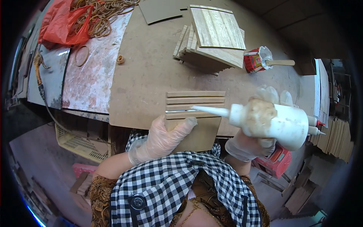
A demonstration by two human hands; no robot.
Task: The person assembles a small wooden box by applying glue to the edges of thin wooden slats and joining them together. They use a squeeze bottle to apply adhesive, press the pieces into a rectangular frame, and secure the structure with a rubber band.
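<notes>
A white squeeze bottle (291,123) with a long tapered nozzle lies sideways in my right hand (247,146), which wears a clear thin glove. Brown dried residue coats the bottle's shoulder. Its nozzle tip meets a groove in a light wooden board (200,134) with several parallel slats at its far end. A line of white glue (178,111) shows in that groove, left of the tip. My left hand (164,138), gloved too, grips the board's left side with the thumb on top. The fingers under the board are hidden.
Stacked wooden panels (217,28) stand at the back of the table. Right of them is a red tub (254,60) with a wooden stick. Rubber bands (102,19) and a red plastic bag (62,24) lie far left. A red stool (281,160) stands below the right edge.
</notes>
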